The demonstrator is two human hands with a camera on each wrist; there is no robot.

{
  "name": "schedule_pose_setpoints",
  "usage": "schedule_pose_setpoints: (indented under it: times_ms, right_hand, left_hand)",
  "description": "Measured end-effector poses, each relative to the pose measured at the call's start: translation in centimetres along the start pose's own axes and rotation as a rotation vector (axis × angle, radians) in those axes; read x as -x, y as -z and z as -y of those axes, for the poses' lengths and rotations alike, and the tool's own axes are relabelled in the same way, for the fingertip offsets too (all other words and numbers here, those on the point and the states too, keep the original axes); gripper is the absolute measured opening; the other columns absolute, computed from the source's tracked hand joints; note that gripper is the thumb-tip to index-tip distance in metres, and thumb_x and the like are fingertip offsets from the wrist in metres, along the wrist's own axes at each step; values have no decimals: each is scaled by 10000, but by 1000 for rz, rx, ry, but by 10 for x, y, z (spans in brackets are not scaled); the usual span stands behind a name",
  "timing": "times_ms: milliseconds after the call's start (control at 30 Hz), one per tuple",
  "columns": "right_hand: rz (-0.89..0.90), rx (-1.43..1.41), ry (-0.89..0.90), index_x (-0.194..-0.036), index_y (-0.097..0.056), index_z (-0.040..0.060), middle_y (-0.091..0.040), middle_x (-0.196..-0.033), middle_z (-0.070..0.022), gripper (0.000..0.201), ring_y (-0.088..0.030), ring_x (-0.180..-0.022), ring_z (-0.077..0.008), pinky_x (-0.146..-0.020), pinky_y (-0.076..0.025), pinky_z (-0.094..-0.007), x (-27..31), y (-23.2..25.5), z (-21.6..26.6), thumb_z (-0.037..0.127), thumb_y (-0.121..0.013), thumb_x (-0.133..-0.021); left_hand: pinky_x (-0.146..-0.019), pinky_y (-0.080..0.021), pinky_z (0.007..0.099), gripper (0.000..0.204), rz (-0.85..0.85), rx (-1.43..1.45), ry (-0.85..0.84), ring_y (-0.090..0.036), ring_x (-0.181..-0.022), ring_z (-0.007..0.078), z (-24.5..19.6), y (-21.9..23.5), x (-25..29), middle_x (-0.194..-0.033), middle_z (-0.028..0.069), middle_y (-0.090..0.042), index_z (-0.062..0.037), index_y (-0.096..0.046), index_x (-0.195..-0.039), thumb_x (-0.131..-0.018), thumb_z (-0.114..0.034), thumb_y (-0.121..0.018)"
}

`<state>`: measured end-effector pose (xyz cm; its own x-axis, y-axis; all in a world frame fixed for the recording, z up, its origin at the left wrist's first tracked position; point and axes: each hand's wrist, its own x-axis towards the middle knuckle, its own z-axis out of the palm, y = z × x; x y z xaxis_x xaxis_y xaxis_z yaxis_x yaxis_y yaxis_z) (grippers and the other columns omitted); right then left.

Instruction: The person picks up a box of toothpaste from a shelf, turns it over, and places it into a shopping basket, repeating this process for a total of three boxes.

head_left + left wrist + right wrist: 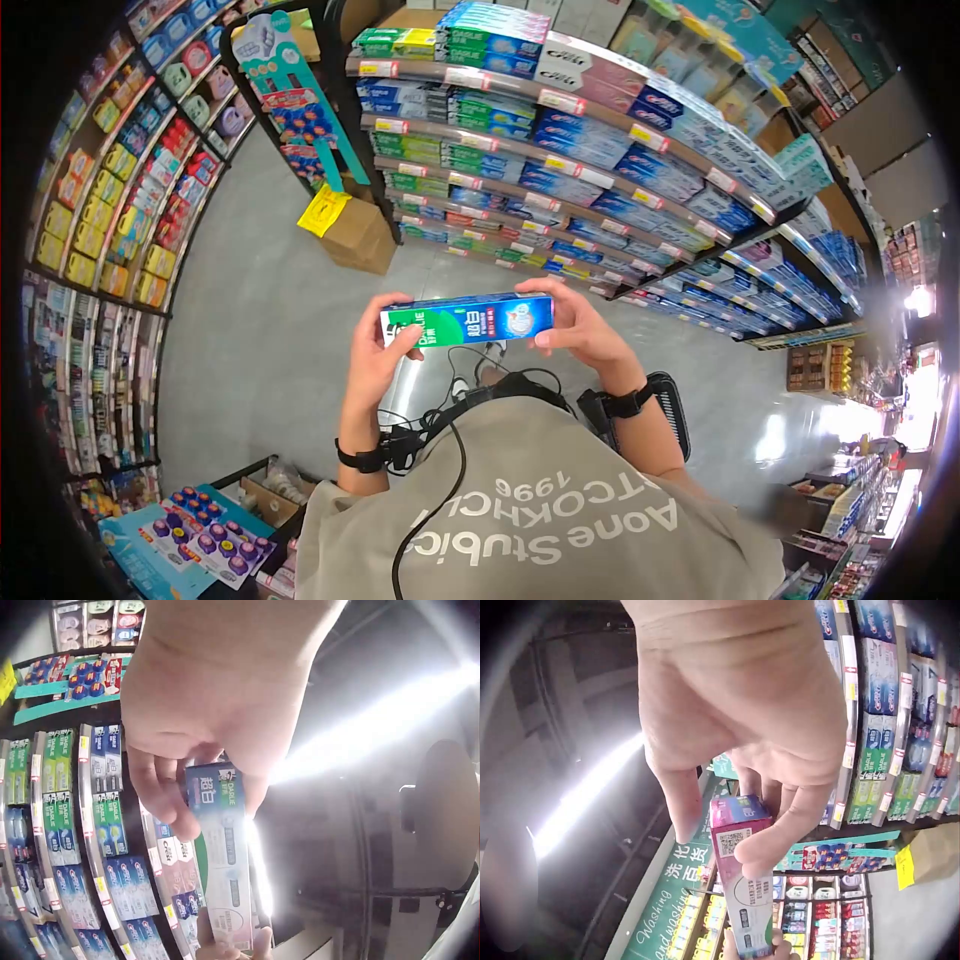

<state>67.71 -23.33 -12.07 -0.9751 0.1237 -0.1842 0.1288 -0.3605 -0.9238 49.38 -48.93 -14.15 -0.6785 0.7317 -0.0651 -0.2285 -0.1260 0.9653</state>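
Observation:
A toothpaste box [465,322], green at one end and blue at the other, is held level in front of the body with its printed front up to the head camera. My left hand [378,355] grips the green end, thumb over the front. At the blue end, my right hand [585,335] pinches the box between thumb and fingers. The left wrist view shows a pale printed side of the same box [227,859]. A white side with a QR code on the box [731,841] faces the right wrist camera.
Curved shelves [560,165] stacked with toothpaste boxes stand ahead. A cardboard carton [360,238] with a yellow tag is on the floor before them. Shelves of bottles and packs [125,215] line the left side. A bin with a display card [205,535] stands at lower left.

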Motion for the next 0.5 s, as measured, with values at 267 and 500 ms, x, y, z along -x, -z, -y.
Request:
schedule_pose_setpoints:
  times_ms: [267, 500]
  right_hand:
    - [-39, 43, 66, -1420, -492, 87, -590, -1192, -13, 733, -594, -1025, -94, -845, -519, -252, -51, 14, 2, 66, -860, -787]
    - [15, 12, 113, -1440, -479, 89, -543, -1347, -34, 764, -535, -1212, -142, -1018, -470, -312, -90, 64, 27, 25, -851, -775]
  left_hand:
    - [-659, -576, 294, 383, -13, -89, 20, -657, -844, 153, -11, 1, -48, -1086, 79, -641, -50, -538, -1293, -944, -113, -682]
    - [-687, -589, 303, 384, 38, -158, 8, -655, -891, 151, -29, -13, -122, -1089, 73, -634, -45, -532, -1296, -951, -112, -685]
